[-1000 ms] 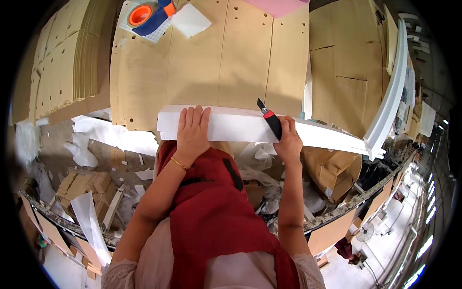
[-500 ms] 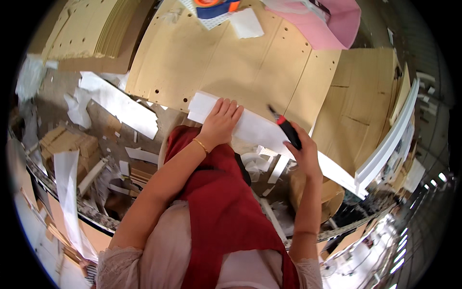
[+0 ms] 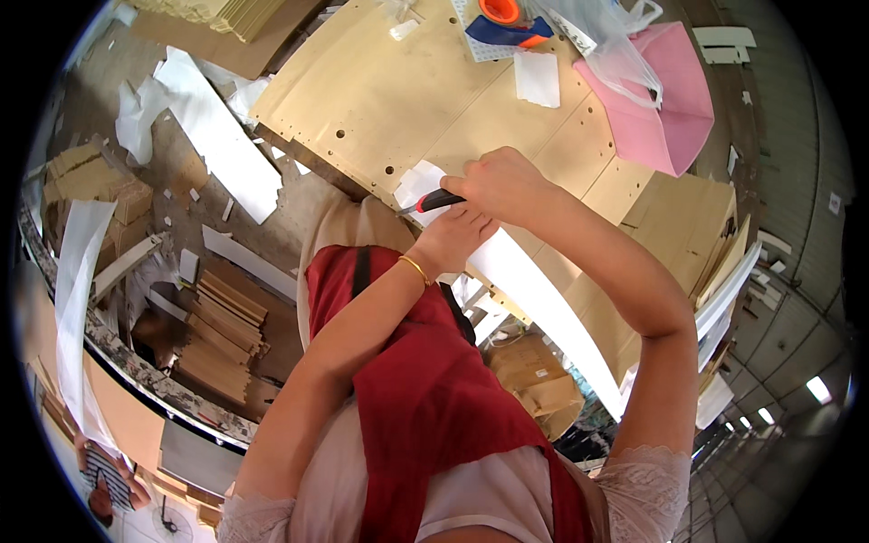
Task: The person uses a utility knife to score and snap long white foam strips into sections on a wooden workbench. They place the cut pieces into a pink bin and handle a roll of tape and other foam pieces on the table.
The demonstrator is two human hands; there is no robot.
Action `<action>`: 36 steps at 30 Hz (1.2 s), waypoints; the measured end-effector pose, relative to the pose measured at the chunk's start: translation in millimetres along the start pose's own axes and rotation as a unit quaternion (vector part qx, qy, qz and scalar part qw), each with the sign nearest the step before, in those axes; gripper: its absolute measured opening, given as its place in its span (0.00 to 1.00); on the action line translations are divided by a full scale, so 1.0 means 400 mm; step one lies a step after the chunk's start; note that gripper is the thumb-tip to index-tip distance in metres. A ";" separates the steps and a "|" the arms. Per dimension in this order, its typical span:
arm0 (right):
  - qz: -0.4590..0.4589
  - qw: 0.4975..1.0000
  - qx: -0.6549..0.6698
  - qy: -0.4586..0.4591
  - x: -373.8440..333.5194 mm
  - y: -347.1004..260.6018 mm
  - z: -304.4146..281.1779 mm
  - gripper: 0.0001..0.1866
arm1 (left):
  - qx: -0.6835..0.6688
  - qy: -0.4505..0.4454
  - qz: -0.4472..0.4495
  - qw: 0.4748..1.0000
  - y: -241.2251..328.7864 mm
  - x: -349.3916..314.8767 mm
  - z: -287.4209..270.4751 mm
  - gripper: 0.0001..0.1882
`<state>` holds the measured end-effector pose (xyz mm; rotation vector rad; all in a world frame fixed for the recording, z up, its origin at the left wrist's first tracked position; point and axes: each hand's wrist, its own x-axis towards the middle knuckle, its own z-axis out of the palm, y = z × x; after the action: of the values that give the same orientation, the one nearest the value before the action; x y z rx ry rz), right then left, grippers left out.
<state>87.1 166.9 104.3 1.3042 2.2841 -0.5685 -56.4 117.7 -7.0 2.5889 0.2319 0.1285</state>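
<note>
A long white strip (image 3: pixel 534 290) of thin sheet runs along the near edge of the wooden board (image 3: pixel 434 81) and hangs past it to the lower right. My left hand (image 3: pixel 453 240) grips the strip near its left end, fingers over the top; the thumb is hidden. Crossing just above it, my right hand (image 3: pixel 507 185) is closed round a black and red utility knife (image 3: pixel 439 200). The blade points left and down, at the strip's near edge beside my left fingers. Whether the blade touches the strip I cannot tell.
On the board's far side are an orange and blue tape dispenser (image 3: pixel 507 32), a white paper piece (image 3: pixel 538 79) and a pink bag (image 3: pixel 670 109). Cardboard (image 3: pixel 679 217) leans at the right. Wooden slats (image 3: pixel 222 335) and white scraps (image 3: pixel 222 136) lie left. A person (image 3: pixel 109 480) is at lower left.
My right hand has swung left with the knife, from the strip's right part to its left end. My left hand has moved slightly right and down. The whole view has turned.
</note>
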 end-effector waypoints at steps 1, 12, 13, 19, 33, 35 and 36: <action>0.000 1.000 -0.003 -0.009 0.004 -0.001 -0.007 0.13 | 0.010 0.009 -0.002 1.000 0.003 -0.002 -0.001 0.33; -0.005 0.999 -0.041 -0.010 0.009 0.088 0.019 0.12 | 0.106 0.030 0.005 0.994 0.003 0.018 -0.011 0.25; -0.009 1.000 -0.029 0.008 0.003 0.099 0.024 0.09 | 0.092 0.033 0.004 0.995 0.003 0.021 -0.012 0.24; 0.010 0.998 -0.006 0.060 -0.041 0.259 0.058 0.14 | 0.065 0.047 0.001 0.997 0.006 0.031 -0.015 0.24; 0.538 0.813 0.154 0.162 -0.156 0.239 0.512 0.39 | 0.074 0.030 0.023 0.997 -0.002 0.030 -0.012 0.30; 0.446 0.788 0.282 0.318 -0.205 0.150 0.478 0.44 | 0.071 0.030 0.030 0.997 -0.002 0.023 -0.011 0.29; 0.389 0.772 0.416 0.280 -0.242 0.071 0.414 0.48 | 0.072 0.029 0.030 0.996 -0.006 0.023 -0.013 0.28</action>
<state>184.8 21.8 20.3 2.9737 1.5334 -1.0083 -48.5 124.1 -3.4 2.7401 0.1901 0.2169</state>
